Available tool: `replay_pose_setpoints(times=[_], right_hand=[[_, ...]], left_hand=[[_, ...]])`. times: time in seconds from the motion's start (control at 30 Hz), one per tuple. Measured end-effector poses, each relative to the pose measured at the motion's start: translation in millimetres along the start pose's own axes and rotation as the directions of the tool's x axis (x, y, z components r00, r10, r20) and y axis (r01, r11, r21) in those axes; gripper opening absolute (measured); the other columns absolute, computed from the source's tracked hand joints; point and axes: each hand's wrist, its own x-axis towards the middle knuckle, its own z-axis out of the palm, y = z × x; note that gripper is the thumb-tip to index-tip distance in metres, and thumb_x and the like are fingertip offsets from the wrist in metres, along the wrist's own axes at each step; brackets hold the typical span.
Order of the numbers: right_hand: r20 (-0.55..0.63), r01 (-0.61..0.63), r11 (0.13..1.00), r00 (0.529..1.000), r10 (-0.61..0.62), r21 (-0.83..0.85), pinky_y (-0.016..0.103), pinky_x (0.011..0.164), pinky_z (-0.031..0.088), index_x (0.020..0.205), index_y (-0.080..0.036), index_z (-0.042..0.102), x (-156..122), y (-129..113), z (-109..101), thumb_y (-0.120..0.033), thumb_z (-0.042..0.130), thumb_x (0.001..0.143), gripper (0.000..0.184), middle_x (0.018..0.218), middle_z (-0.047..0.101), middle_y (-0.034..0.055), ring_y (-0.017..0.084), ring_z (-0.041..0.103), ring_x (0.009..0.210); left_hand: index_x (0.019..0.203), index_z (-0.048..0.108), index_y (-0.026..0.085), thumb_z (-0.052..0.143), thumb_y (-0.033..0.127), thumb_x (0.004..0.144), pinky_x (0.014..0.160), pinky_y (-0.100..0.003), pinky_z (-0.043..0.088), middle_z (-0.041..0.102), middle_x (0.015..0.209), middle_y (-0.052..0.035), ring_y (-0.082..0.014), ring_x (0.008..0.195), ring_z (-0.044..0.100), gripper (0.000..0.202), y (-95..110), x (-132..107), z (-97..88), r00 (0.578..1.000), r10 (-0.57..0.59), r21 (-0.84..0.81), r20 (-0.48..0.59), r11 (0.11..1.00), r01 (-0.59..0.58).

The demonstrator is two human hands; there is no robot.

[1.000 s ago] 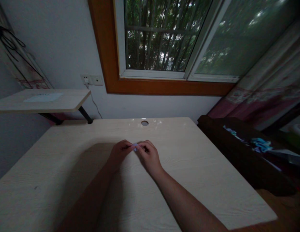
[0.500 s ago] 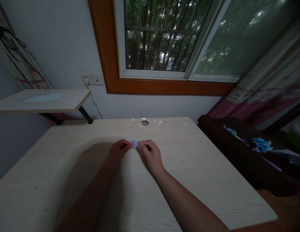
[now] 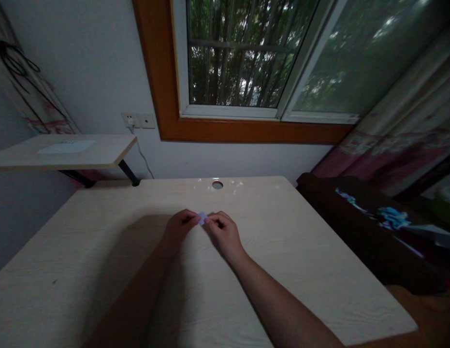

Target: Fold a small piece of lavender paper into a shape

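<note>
A small pale purple piece of paper [image 3: 202, 218] is pinched between my two hands, just above the light wooden desk [image 3: 283, 270]. My left hand [image 3: 180, 227] grips its left corner between thumb and fingers. On the other side, the thumb and fingers of my right hand [image 3: 225, 232] close on the right corner. The paper looks like a little square turned on its corner. Parts of it are covered by my fingertips, and its folds are too small to make out.
A raised shelf [image 3: 119, 145] with a sheet of paper [image 3: 67, 146] stands at the desk's back left. A round cable hole [image 3: 217, 185] lies near the back edge. To the right is a dark brown piece of furniture [image 3: 341, 227] with a crumpled blue cloth [image 3: 393, 218].
My right hand has shifted slightly left, its thumb and fingers now further over the paper's right corner. The left hand has hardly moved.
</note>
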Motion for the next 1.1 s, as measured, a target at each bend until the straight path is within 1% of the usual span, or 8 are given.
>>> replay_pose_setpoints(times=[0.17, 0.33, 0.47, 0.57, 0.67, 0.73, 0.9, 1.1], right_hand=[[0.005, 0.023, 1.000, 1.000, -0.023, -0.018, 0.027, 0.064, 0.040, 0.078, -0.022, 0.074, -0.3, -2.9, -0.3, -0.033, 0.067, 0.086, 0.015, 0.072, 0.058, -0.0005, 0.015, 0.053, 0.067], [-0.030, -0.003, 1.000, 1.000, 0.003, 0.002, 0.028, 0.065, 0.041, 0.080, -0.022, 0.074, 0.3, -0.3, -0.1, -0.036, 0.065, 0.086, 0.017, 0.074, 0.061, 0.0009, 0.016, 0.055, 0.069], [-0.041, -0.012, 1.000, 0.999, 0.012, 0.010, 0.028, 0.067, 0.042, 0.081, -0.022, 0.075, 0.9, 0.8, -0.8, -0.036, 0.065, 0.087, 0.018, 0.077, 0.063, 0.0016, 0.016, 0.056, 0.070], [-0.027, -0.004, 1.000, 1.000, 0.004, -0.003, 0.029, 0.067, 0.042, 0.082, -0.023, 0.075, 0.9, -0.4, -1.1, -0.036, 0.064, 0.087, 0.018, 0.076, 0.063, 0.0018, 0.017, 0.056, 0.071], [-0.019, -0.002, 1.000, 1.000, 0.002, -0.008, 0.029, 0.067, 0.042, 0.082, -0.023, 0.075, 0.6, -1.3, -1.1, -0.038, 0.064, 0.088, 0.019, 0.078, 0.064, 0.0024, 0.017, 0.057, 0.072], [-0.018, -0.003, 1.000, 1.000, 0.003, -0.005, 0.029, 0.067, 0.042, 0.082, -0.023, 0.075, 0.4, -1.3, -0.9, -0.038, 0.064, 0.087, 0.019, 0.078, 0.064, 0.0023, 0.017, 0.057, 0.072], [-0.021, -0.007, 1.000, 1.000, 0.007, -0.002, 0.029, 0.068, 0.043, 0.083, -0.023, 0.075, 0.3, -1.9, -0.9, -0.037, 0.065, 0.087, 0.017, 0.076, 0.063, 0.0019, 0.017, 0.057, 0.072], [-0.033, 0.007, 1.000, 0.999, -0.007, -0.007, 0.029, 0.069, 0.043, 0.083, -0.023, 0.075, 0.2, -3.4, -1.5, -0.037, 0.064, 0.088, 0.018, 0.078, 0.065, 0.0023, 0.017, 0.058, 0.073]], left_hand=[[0.078, 0.072, 0.019, 0.069, 0.040, 0.080, 0.072, -0.026, 0.049, 0.070, 0.077, -0.0010, -0.0154, 0.074, 0.062, 0.021, 1.2, 1.2, -0.5, 1.000, -0.002, -0.020, -0.025, 1.000, 0.001], [0.081, 0.072, 0.019, 0.067, 0.038, 0.082, 0.074, -0.028, 0.051, 0.070, 0.077, -0.0015, -0.0163, 0.075, 0.063, 0.020, 9.6, -0.7, -2.1, 0.998, -0.017, -0.043, -0.056, 0.999, 0.015], [0.092, 0.073, 0.020, 0.065, 0.039, 0.085, 0.074, -0.027, 0.051, 0.070, 0.085, -0.0030, -0.0158, 0.078, 0.064, 0.021, 11.6, -1.2, -3.0, 0.992, 0.043, -0.045, -0.117, 0.998, -0.049], [0.099, 0.074, 0.022, 0.066, 0.036, 0.085, 0.078, -0.028, 0.052, 0.070, 0.097, -0.0051, -0.0174, 0.087, 0.065, 0.021, 10.8, -0.1, -1.8, 0.987, 0.137, -0.028, -0.080, 0.990, -0.139], [0.097, 0.075, 0.024, 0.067, 0.034, 0.084, 0.082, -0.030, 0.053, 0.070, 0.098, -0.0053, -0.0194, 0.093, 0.065, 0.018, 9.5, 0.7, -0.4, 0.981, 0.190, 0.018, -0.037, 0.982, -0.189], [0.098, 0.075, 0.024, 0.068, 0.033, 0.083, 0.080, -0.030, 0.053, 0.070, 0.097, -0.0048, -0.0192, 0.092, 0.065, 0.019, 8.4, 0.4, 0.1, 0.980, 0.199, 0.023, -0.029, 0.980, -0.198], [0.109, 0.073, 0.025, 0.068, 0.033, 0.084, 0.074, -0.027, 0.052, 0.068, 0.098, -0.0039, -0.0161, 0.084, 0.064, 0.026, 5.7, -2.1, 0.2, 0.983, 0.179, -0.009, -0.026, 0.984, -0.180], [0.105, 0.074, 0.024, 0.068, 0.036, 0.084, 0.076, -0.029, 0.054, 0.069, 0.101, -0.0061, -0.0177, 0.087, 0.066, 0.024, 0.9, -1.3, -0.3, 0.983, 0.184, -0.034, -0.017, 0.982, -0.184]])
